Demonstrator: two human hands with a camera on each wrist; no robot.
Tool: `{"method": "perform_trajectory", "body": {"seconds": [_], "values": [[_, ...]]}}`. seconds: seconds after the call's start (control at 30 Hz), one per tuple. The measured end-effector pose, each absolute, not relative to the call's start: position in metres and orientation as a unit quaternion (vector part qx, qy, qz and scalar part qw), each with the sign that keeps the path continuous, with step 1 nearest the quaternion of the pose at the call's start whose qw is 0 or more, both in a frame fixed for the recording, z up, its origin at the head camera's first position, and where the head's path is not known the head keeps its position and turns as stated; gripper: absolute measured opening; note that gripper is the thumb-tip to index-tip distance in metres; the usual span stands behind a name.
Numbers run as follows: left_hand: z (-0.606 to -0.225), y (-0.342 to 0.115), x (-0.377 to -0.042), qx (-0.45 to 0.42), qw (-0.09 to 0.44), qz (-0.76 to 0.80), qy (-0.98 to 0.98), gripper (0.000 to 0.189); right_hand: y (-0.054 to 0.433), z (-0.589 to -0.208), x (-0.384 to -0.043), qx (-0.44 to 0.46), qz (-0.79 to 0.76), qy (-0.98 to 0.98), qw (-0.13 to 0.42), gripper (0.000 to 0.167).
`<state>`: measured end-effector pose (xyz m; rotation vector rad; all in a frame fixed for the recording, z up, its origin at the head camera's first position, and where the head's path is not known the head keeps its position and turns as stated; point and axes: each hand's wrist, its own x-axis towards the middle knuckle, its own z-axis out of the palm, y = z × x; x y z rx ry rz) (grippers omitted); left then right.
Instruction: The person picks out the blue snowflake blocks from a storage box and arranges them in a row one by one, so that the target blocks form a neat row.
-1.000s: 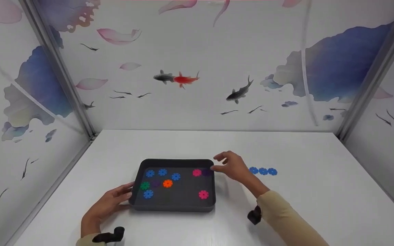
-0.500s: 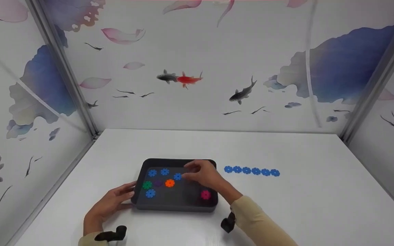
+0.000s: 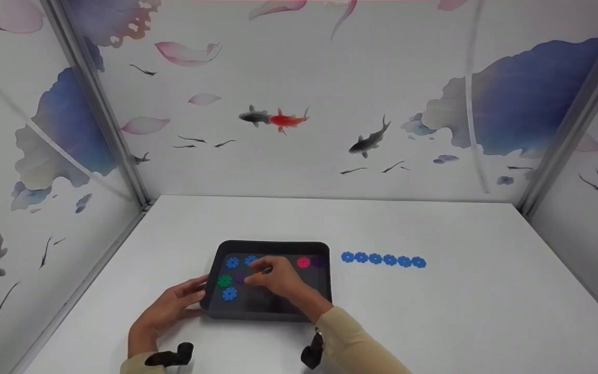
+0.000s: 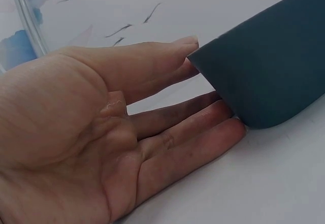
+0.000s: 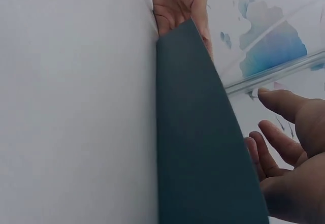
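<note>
A dark tray [image 3: 265, 315] stands on the white table, holding small notched discs. My left hand [image 3: 166, 306] touches the tray's left wall from outside, its fingers nearly straight in the left wrist view. Over the tray's middle is my right hand [image 3: 278, 278], thumb and fingertips apart around a partly covered orange disc [image 3: 259, 272]. No held thing shows between those fingers in the right wrist view. Near them lie blue discs [image 3: 232, 262], a green disc [image 3: 225, 281] and a dim purple disc [image 3: 240, 278]. A pink disc [image 3: 303, 262] sits toward the far right corner.
Several blue discs form a row [image 3: 376, 258] on the table [image 3: 460, 296], right of the tray. White printed walls [image 3: 299, 166] close off the back and both sides. A dark purple disc [image 3: 320, 263] lies in the tray's far right corner.
My right hand has moved left from the tray's right edge to over the orange disc. The whole row of blue discs is now uncovered. My left hand has stayed at the tray.
</note>
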<state>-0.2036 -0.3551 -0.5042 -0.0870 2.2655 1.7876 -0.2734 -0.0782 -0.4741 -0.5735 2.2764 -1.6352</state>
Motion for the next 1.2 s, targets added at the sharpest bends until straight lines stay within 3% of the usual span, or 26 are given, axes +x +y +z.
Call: {"method": "perform_trajectory", "body": {"seconds": [0.33, 0.73, 1.2], "values": [[-0.504, -0.358, -0.204, -0.008, 0.137, 0.620, 0.773, 0.068, -0.110, -0.486, -0.262, -0.154, -0.594, 0.775, 0.149, 0.029], [-0.503, -0.358, -0.205, -0.009, 0.137, 0.621, 0.772, 0.066, -0.127, -0.488, -0.263, -0.165, -0.534, 0.814, 0.161, 0.023], [-0.503, -0.358, -0.203, -0.006, 0.136, 0.631, 0.764, 0.068, -0.133, -0.489, -0.260, -0.192, -0.464, 0.857, 0.114, 0.028]]}}
